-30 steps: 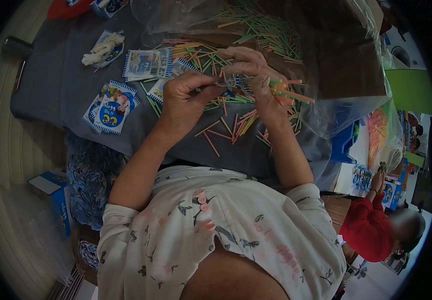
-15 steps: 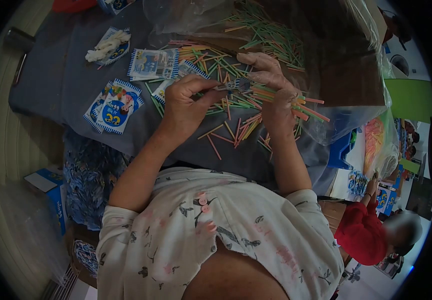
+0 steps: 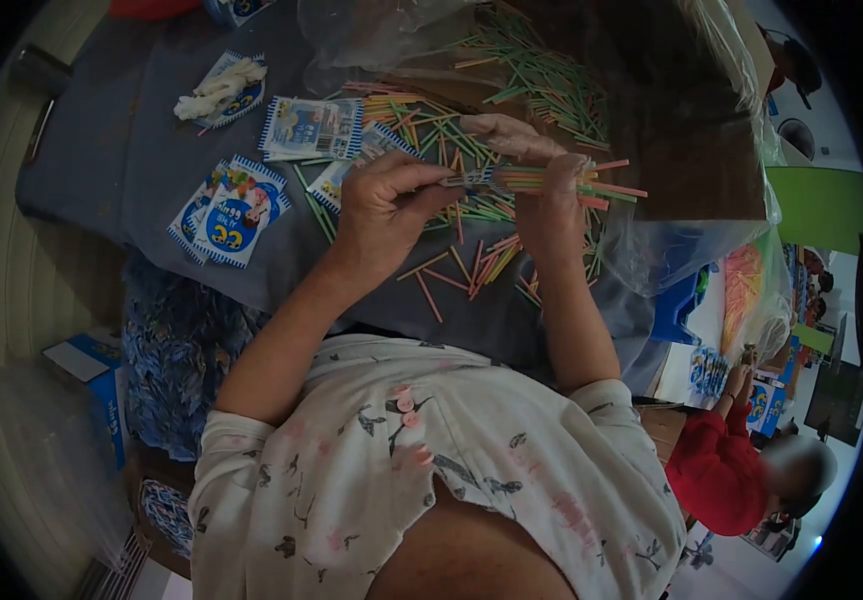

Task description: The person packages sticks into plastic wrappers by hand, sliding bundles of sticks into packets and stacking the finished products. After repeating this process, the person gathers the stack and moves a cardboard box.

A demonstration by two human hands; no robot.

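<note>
My left hand [image 3: 384, 210] pinches the edge of a small packet [image 3: 478, 179] with blue-and-white striped ends, between thumb and fingers. My right hand [image 3: 550, 205] is closed around a bundle of thin coloured sticks [image 3: 612, 186] in pink, yellow and green. One end of the bundle points at the packet's mouth; whether the tips are inside I cannot make out. Under both hands lies a spread of loose sticks [image 3: 477, 265]. Left of them are flat printed packets [image 3: 312, 128], and nearer me a small stack of picture packets [image 3: 237, 222].
A plastic-lined cardboard box [image 3: 697, 165] holding more sticks [image 3: 542, 75] opens at the upper right. A crumpled white cloth-like thing [image 3: 220, 88] rests on a packet at the far left. Many wrappers [image 3: 177, 360] fill a space below the grey tabletop [image 3: 142, 150]. A person in red [image 3: 717, 470] works at right.
The bundle in my right hand has tilted closer to level, and its outer ends have risen. My right fingers have dropped slightly. My left hand has shifted a little to the right, still pinching the packet.
</note>
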